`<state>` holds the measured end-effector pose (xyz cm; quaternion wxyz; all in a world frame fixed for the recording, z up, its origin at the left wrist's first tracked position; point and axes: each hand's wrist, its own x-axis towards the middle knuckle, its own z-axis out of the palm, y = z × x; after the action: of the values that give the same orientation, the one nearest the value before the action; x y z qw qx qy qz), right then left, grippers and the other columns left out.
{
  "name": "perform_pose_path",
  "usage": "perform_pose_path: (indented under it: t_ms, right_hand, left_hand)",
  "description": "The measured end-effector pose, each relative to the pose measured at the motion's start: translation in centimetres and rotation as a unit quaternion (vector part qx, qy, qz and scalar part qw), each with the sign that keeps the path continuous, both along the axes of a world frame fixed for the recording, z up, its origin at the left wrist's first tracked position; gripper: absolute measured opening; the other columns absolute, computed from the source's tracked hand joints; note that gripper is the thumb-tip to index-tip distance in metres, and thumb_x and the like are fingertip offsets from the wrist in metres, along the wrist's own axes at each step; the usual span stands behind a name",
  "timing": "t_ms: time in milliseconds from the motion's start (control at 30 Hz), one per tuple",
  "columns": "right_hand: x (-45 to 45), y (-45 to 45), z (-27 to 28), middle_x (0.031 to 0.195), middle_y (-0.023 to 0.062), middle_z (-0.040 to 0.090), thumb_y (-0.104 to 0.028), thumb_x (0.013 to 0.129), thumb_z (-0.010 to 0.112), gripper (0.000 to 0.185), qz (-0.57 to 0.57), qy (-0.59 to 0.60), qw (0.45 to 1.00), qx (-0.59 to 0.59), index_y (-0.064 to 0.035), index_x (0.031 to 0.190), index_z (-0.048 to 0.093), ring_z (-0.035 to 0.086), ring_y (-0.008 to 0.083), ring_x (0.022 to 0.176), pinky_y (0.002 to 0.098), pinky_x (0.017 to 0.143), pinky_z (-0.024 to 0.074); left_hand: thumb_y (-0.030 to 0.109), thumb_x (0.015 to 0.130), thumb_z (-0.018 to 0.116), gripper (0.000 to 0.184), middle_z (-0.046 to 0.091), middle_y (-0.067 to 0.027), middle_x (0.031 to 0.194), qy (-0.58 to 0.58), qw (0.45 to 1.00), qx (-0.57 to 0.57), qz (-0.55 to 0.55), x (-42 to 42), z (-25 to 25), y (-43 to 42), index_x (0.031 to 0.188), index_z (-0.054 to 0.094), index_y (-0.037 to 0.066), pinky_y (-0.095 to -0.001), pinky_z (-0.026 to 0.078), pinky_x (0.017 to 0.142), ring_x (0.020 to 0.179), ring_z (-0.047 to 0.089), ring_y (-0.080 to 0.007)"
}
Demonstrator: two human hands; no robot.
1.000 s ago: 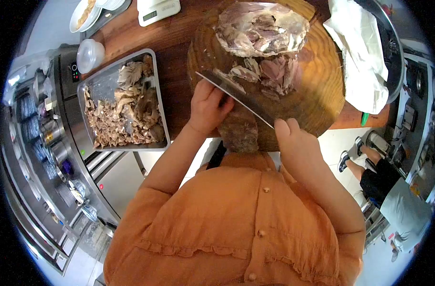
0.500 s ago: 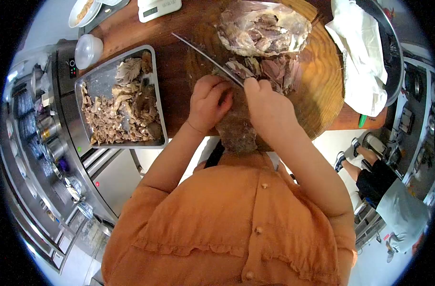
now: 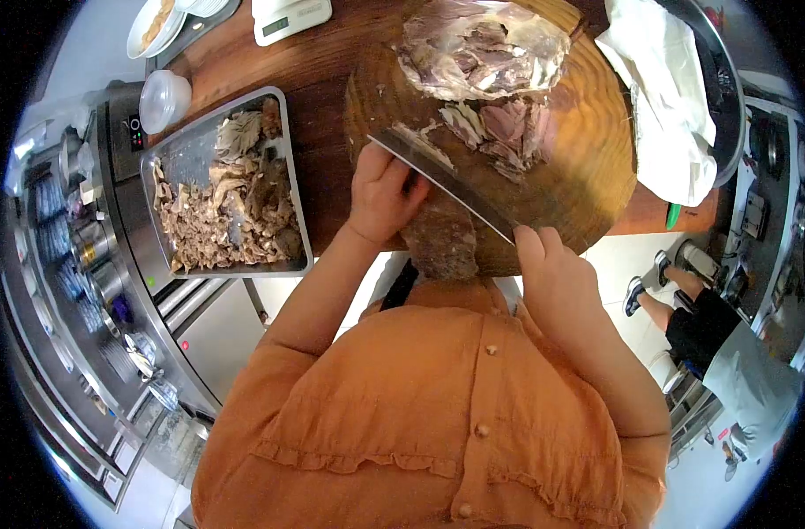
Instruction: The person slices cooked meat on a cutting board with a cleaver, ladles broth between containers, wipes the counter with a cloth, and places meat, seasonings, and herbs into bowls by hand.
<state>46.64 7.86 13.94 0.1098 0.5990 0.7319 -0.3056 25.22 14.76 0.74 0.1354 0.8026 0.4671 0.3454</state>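
My right hand [image 3: 557, 273] is closed round the handle end of a long knife [image 3: 464, 189], at the near right of the round wooden chopping block [image 3: 588, 176]. The blade slants up and left to my left hand [image 3: 385, 194]. That hand is curled at the block's left side, its fingertips by the blade; what they press or hold is hidden. A thin strip of meat [image 3: 424, 145] lies just beyond the blade. Cut meat pieces [image 3: 513, 132] and a large pale chunk of meat [image 3: 486, 48] rest farther back. A dark, rough brown patch [image 3: 442, 238] shows at the block's near edge.
Left of the block stands a metal tray [image 3: 290, 132] of chopped meat. Behind it are a plastic tub [image 3: 164, 99], a white scale [image 3: 292, 19] and a bowl [image 3: 147, 40]. A white bag [image 3: 667, 106] lies at right. Another person [image 3: 746, 379] is farther right.
My right hand has drawn the knife toward me and to the right, and the blade now lies flatter across the block. My left hand has stayed nearly in place.
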Motion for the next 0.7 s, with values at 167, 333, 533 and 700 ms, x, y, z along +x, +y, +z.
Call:
perform_pose_path:
  t_ms: [167,333,533,700]
  right_hand:
    - [0.6,-0.2,-0.5,0.086,0.0175,0.053,-0.007,0.079,0.052,0.022,-0.018,0.014,0.999,0.033,-0.003,0.099,0.043,0.062,0.0352,0.068,0.0421,0.054,0.0521]
    - [-0.1,1.0,-2.8,0.09,0.0184,0.053,-0.004,0.076,0.054,0.026,-0.044,-0.021,0.999,-0.01,-0.0026,0.1,0.044,0.062,0.0367,0.074,0.0431,0.059,0.0521]
    - [5.5,-4.7,-2.2,0.097,0.0184,0.052,0.0,0.076,0.052,0.029,-0.073,-0.099,0.988,-0.089,-0.004,0.104,0.045,0.062,0.0352,0.077,0.0429,0.063,0.0512]
    - [5.6,-4.7,-0.3,0.098,0.0189,0.052,-0.001,0.076,0.052,0.034,-0.093,-0.052,0.994,-0.032,-0.0036,0.109,0.044,0.061,0.0361,0.076,0.0413,0.063,0.0508]
  left_hand:
    - [0.004,0.064,0.069,0.025,0.057,-0.0135,0.097,-0.029,1.0,-0.002,-0.001,0.2,-0.1,0.2,0.088,0.062,0.003,-0.0405,0.045,0.081,0.093,0.055,-0.0335]
    - [0.003,0.063,0.068,0.024,0.057,-0.0125,0.094,-0.025,1.0,-0.001,-0.002,0.2,-0.2,0.2,0.087,0.062,0.003,-0.0401,0.045,0.08,0.09,0.055,-0.0323]
    - [0.003,0.064,0.068,0.025,0.057,-0.0117,0.096,-0.033,0.999,-0.014,-0.009,-0.1,-0.4,0.1,0.089,0.062,0.005,-0.0401,0.044,0.081,0.092,0.054,-0.0316]
    - [0.004,0.063,0.069,0.028,0.056,-0.0115,0.098,-0.034,0.999,-0.008,-0.007,-0.1,-0.7,0.1,0.09,0.063,0.007,-0.0402,0.044,0.083,0.094,0.053,-0.031]
